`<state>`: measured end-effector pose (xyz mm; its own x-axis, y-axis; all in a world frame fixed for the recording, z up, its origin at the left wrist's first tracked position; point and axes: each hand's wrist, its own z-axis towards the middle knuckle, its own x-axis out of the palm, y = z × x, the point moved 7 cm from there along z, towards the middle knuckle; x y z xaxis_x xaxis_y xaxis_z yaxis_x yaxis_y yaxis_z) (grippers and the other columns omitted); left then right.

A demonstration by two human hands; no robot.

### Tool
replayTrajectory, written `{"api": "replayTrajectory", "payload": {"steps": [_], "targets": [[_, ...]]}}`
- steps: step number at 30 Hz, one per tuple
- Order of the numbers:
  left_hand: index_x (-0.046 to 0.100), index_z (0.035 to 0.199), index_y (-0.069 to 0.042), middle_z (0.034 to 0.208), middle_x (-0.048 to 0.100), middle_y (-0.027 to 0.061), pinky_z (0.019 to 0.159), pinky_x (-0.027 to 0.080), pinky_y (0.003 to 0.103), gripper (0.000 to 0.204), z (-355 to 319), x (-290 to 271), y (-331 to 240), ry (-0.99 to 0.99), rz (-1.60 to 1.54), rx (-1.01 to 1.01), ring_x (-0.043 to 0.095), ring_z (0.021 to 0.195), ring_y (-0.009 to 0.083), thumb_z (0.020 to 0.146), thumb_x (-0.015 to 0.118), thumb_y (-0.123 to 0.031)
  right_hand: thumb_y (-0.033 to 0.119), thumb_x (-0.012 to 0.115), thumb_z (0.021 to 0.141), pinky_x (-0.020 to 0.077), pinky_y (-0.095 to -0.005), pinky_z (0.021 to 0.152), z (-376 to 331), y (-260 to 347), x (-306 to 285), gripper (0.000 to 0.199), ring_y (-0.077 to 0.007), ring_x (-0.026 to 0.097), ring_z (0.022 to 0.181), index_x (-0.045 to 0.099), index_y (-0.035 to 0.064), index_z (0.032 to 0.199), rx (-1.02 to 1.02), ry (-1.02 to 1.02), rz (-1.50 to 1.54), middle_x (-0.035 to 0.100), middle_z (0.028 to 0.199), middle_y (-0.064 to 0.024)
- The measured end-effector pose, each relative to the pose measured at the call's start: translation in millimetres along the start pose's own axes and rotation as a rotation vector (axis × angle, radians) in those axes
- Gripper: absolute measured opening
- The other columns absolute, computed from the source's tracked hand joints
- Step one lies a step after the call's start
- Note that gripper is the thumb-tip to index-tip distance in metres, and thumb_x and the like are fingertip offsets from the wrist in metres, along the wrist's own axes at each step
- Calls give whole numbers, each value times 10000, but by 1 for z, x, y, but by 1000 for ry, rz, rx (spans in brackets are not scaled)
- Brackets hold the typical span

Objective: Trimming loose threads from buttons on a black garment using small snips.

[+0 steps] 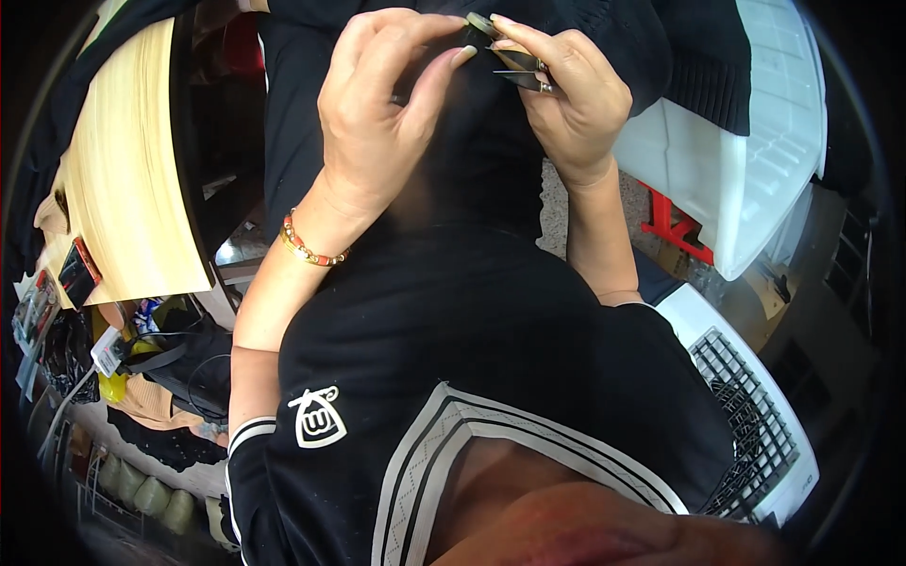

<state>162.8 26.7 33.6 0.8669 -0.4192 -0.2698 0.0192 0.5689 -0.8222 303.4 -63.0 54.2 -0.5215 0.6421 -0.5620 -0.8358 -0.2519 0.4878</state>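
Observation:
At the top of the head view, my left hand (373, 108) is closed in a loose pinch, its fingertips at a small pale greenish, rounded piece (481, 24) against dark cloth. What exactly this piece is, I cannot make out. My right hand (580, 99) is wrapped around a pair of thread snips (519, 77), whose two dark blades stand apart and point left. The right thumb and forefinger also touch the small piece from its right side. Black cloth (604, 42) spreads beneath and beyond both hands, over my lap.
A light wood tabletop (127, 179) stands at the left, with a phone-like dark red-edged object (79, 272) near its corner. White plastic furniture (703, 174) is at the right, above a red support (675, 224). Lower right is a white basket (755, 406); bags and cables lie lower left.

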Motion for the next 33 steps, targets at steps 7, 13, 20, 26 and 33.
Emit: {"api": "replayTrajectory", "payload": {"steps": [7,13,20,26,33], "targets": [[734,1056,-12,1039,629,55,719,509,186,219,-3,1,8,35,-117,-193,618,837,76,839,762,11,-66,702,699,434,-261,491,2,-3,0,421,-138,556,547,763,107,1078,91,101,-17,582,660,-36],[742,1053,-38,996,629,13,692,467,176,282,-3,3,14,48,-69,-222,563,805,55,785,831,-56,-62,699,715,438,-264,496,5,-3,2,408,-138,555,549,764,110,1079,77,147,-14,583,662,-35],[724,1025,-27,1002,662,28,709,487,190,240,2,4,6,76,37,-172,600,822,83,803,813,-49,4,731,820,377,-228,513,14,-1,-3,254,-81,496,581,744,44,1071,287,183,130,562,700,-13],[703,943,-19,858,592,98,713,496,296,268,14,3,-5,22,-17,-182,605,822,224,716,845,-42,15,708,885,336,-199,561,7,-14,-2,228,-57,460,635,716,-20,1110,-6,-240,887,538,740,-2],[729,962,0,886,608,93,702,492,287,238,4,13,24,-330,-644,268,603,809,205,743,821,-18,-23,729,845,346,-206,558,17,0,-3,259,-64,465,632,715,-22,1104,371,139,201,536,744,-11]]}}
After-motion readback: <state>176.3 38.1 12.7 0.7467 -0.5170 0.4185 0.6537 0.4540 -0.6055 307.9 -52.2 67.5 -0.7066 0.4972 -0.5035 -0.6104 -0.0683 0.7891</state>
